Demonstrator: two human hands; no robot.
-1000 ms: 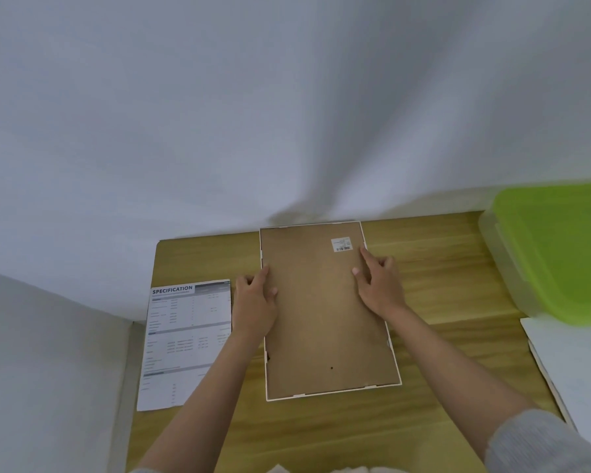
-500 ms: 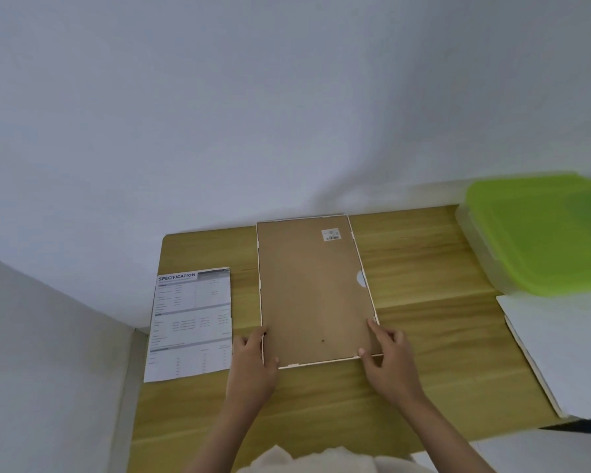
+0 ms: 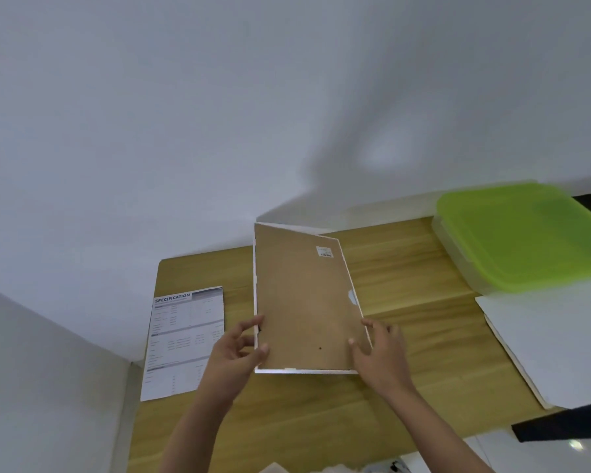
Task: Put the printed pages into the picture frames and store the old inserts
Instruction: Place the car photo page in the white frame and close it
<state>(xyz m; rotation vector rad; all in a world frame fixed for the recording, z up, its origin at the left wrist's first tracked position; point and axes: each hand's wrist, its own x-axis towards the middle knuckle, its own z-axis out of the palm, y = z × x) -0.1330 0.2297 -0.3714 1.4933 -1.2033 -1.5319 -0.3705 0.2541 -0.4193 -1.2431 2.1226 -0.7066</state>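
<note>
A white picture frame (image 3: pixel 304 302) with its brown backing board facing me is lifted off the wooden table (image 3: pixel 406 274) and tilted, its left side raised. My left hand (image 3: pixel 239 353) pinches the frame's lower left edge, thumb on the back and fingers behind. My right hand (image 3: pixel 379 353) holds the lower right edge with curled fingers. A printed page headed SPECIFICATION (image 3: pixel 185 339) lies flat on the table to the left of the frame. The frame's front side is hidden.
A clear plastic box with a green lid (image 3: pixel 522 233) stands at the table's far right. In front of it lies a stack of white sheets (image 3: pixel 553 339) over the right edge. A white wall runs behind the table and along its left side.
Both hands slid from the frame's middle down to its near corners, then took hold and lifted it from lying flat into a tilt. The page has not moved.
</note>
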